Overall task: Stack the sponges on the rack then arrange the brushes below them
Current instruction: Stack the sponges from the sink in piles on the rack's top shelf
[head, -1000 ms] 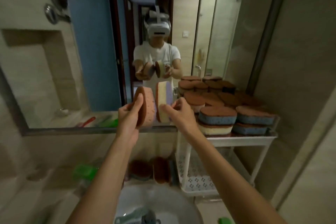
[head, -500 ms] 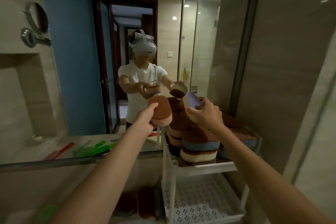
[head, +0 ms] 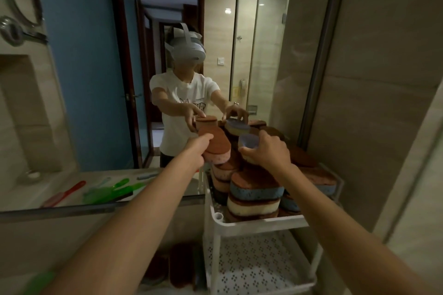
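Note:
My left hand point(head: 197, 148) grips a pink sponge with a brown scrub top point(head: 215, 142) and holds it flat over the left stack on the rack. My right hand point(head: 266, 153) grips a sponge with a purple face point(head: 249, 142) over the middle of the pile. The white rack point(head: 259, 223) carries several stacked sponges on its top shelf; a blue sponge on a cream one point(head: 255, 195) forms the front stack. The perforated lower shelf point(head: 259, 263) holds nothing visible.
A mirror behind the rack reflects me and the sponges. Green and red brushes point(head: 107, 190) show in the mirror's reflection of the counter. More brown sponges point(head: 177, 268) stand on edge left of the rack, low down. A tiled wall point(head: 374, 103) closes the right side.
Both hands have carried their sponges right and forward, from in front of the mirror to above the stacks on the rack. The sponges went from upright to lying flat.

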Action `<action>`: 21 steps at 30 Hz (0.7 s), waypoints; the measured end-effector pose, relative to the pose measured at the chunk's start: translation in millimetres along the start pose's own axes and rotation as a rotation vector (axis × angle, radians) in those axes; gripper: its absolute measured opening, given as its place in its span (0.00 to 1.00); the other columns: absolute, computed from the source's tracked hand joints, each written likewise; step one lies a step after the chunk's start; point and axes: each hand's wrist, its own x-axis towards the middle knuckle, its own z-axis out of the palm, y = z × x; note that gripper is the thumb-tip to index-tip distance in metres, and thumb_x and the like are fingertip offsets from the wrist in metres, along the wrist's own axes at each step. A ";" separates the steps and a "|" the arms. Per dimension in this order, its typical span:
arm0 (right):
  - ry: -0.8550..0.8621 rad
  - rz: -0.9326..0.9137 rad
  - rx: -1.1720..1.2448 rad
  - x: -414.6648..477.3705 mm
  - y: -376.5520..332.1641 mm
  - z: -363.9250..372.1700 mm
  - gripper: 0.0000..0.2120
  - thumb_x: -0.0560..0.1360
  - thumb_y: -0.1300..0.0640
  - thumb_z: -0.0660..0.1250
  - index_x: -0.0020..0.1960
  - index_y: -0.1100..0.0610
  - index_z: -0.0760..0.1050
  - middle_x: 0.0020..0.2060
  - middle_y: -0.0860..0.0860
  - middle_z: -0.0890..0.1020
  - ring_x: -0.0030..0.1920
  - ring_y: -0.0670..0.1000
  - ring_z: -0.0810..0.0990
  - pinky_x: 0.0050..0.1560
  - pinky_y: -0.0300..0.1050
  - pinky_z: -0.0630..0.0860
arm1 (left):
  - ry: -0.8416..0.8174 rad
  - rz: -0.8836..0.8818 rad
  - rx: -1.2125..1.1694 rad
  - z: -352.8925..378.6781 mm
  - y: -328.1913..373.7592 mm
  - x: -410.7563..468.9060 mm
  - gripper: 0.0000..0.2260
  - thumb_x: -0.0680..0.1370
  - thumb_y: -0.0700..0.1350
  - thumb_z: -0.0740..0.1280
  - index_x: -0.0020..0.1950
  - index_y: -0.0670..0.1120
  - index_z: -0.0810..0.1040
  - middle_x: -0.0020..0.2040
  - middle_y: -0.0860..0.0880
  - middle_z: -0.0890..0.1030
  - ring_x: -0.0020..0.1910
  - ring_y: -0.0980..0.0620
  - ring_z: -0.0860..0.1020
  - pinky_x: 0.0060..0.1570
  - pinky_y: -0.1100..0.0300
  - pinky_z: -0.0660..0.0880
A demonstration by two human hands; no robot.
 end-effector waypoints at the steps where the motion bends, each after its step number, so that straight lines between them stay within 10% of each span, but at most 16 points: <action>1: 0.005 -0.002 -0.014 0.5 -1.1 0.9 0.30 0.69 0.37 0.67 0.61 0.58 0.69 0.52 0.56 0.79 0.52 0.58 0.79 0.46 0.50 0.77 | 0.000 -0.003 -0.003 1.0 -0.8 0.7 0.19 0.79 0.44 0.63 0.68 0.41 0.70 0.66 0.42 0.75 0.64 0.44 0.74 0.55 0.53 0.72; 11: 0.004 -0.080 0.018 4.0 7.7 3.4 0.30 0.69 0.39 0.67 0.60 0.58 0.68 0.52 0.56 0.79 0.52 0.58 0.79 0.43 0.49 0.75 | -0.033 -0.042 -0.067 3.7 -5.8 6.6 0.18 0.80 0.42 0.61 0.69 0.40 0.68 0.67 0.41 0.74 0.66 0.43 0.73 0.62 0.52 0.71; 16: 0.202 -0.085 0.149 -1.6 6.1 0.7 0.32 0.67 0.46 0.71 0.65 0.58 0.65 0.60 0.56 0.76 0.63 0.59 0.69 0.58 0.52 0.72 | -0.028 -0.035 -0.064 2.1 -4.5 5.2 0.17 0.80 0.43 0.62 0.68 0.42 0.69 0.66 0.41 0.75 0.65 0.43 0.74 0.57 0.52 0.72; 21: 0.231 -0.317 -0.222 -6.9 8.9 -13.0 0.29 0.71 0.58 0.67 0.69 0.55 0.60 0.69 0.53 0.65 0.68 0.58 0.60 0.62 0.54 0.66 | 0.006 0.027 0.004 4.0 -1.9 8.7 0.17 0.80 0.44 0.61 0.67 0.41 0.70 0.65 0.42 0.76 0.64 0.44 0.75 0.60 0.51 0.72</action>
